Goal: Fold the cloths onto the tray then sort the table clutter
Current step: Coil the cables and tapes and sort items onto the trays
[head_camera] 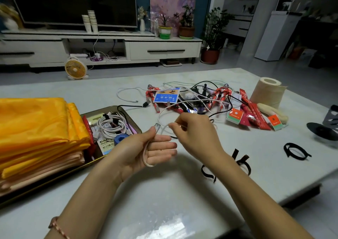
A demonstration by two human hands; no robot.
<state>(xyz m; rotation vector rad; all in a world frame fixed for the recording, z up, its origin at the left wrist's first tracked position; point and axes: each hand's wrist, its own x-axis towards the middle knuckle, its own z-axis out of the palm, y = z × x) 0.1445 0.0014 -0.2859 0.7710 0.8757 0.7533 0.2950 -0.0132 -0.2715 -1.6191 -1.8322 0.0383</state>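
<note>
Folded orange and peach cloths [34, 129] are stacked on the left of a dark tray [113, 109]. On the tray's right side lie coiled white cables [111, 125], a ruler pack and small items. My left hand [144, 147] pinches the USB plug of a white cable [161, 116] with the thumb, a loop of it wound round the fingers. My right hand [193, 134] pinches the same cable just to the right. The cable runs back into a tangle of cables [197, 99] at the table's middle.
Two red toy figures [222, 94], a blue card [166, 96], red sachets [250, 110] and a paper roll [268, 90] lie at the back right. Black straps [294, 150] lie on the right of the table, dark objects [323, 129] at its right edge.
</note>
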